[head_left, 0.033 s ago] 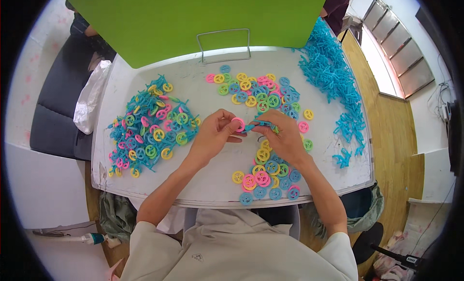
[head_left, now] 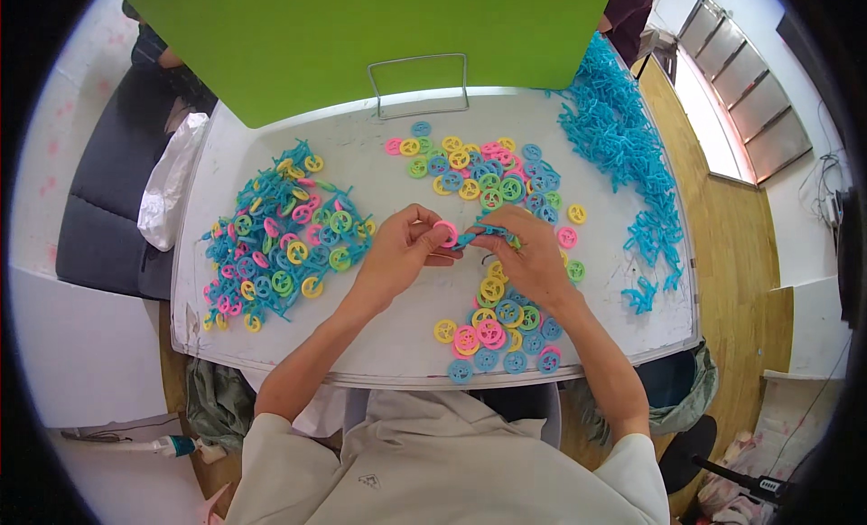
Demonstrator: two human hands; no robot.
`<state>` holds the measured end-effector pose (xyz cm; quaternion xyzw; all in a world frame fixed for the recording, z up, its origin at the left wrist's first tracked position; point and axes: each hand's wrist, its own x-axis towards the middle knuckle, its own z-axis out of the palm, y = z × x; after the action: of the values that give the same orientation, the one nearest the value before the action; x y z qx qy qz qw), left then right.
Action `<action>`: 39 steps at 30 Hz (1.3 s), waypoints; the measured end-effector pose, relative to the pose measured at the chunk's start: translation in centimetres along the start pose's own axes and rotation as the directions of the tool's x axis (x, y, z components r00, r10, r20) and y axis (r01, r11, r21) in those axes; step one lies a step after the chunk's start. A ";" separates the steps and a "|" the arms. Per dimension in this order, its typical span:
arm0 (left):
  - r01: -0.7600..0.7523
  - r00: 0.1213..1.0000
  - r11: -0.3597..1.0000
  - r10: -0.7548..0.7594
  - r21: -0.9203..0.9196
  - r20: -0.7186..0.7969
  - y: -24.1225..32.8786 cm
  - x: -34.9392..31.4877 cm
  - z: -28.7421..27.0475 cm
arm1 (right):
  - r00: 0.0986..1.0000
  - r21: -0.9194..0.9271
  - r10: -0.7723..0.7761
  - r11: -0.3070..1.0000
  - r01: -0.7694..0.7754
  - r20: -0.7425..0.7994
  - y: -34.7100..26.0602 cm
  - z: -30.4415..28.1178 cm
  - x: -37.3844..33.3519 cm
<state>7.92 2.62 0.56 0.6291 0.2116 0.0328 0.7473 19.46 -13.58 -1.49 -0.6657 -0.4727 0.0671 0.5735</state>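
Near the middle of the table, my left hand (head_left: pixel 404 251) pinches a small pink plastic wheel (head_left: pixel 445 234) between thumb and fingers. Close beside it, my right hand (head_left: pixel 533 258) is closed on a blue plastic piece (head_left: pixel 489 229), whose tip points at the pink wheel. A bit of green shows at the right fingers, but whether it belongs to the held piece I cannot tell. Loose wheels (head_left: pixel 489 332) in pink, yellow, green and blue lie under and in front of my right hand, and more wheels (head_left: pixel 489 182) are scattered beyond it.
Blue pieces with coloured wheels on them form a heap (head_left: pixel 282 281) at the left. Loose blue branched pieces (head_left: pixel 614 118) pile along the right edge. A green panel (head_left: pixel 361 37) with a wire stand (head_left: pixel 418 58) closes off the far side. A white bag (head_left: pixel 172 182) hangs beside the table's left edge.
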 end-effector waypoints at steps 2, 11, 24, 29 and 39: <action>-0.076 0.996 0.995 0.078 0.060 -0.035 -0.2 0.3 0.0 | 0.999 -0.070 0.039 0.997 -0.038 0.015 -0.6 -0.1 0.1; -0.250 0.948 0.942 0.285 0.225 -0.142 -1.9 1.2 1.2 | 0.929 0.033 0.364 0.930 -0.367 0.069 0.1 0.2 -0.3; -0.494 0.839 0.847 0.524 0.196 -0.147 -1.7 -0.3 3.0 | 0.874 0.358 0.483 0.809 -0.466 0.045 -0.7 0.6 -0.5; -0.565 0.760 0.739 0.639 0.367 -0.119 -1.8 -0.3 3.6 | 0.797 0.536 0.575 0.620 -0.573 0.186 -0.1 -0.1 -0.6; -0.457 0.834 0.795 0.539 0.400 -0.117 -1.2 -0.8 4.0 | 0.835 0.387 0.543 0.792 -0.473 -0.090 -0.7 1.6 -1.1</action>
<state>8.42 -1.56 0.13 0.7791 0.1230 0.2613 0.5564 17.47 -13.29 -1.96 -0.6592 -0.1970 0.2358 0.6863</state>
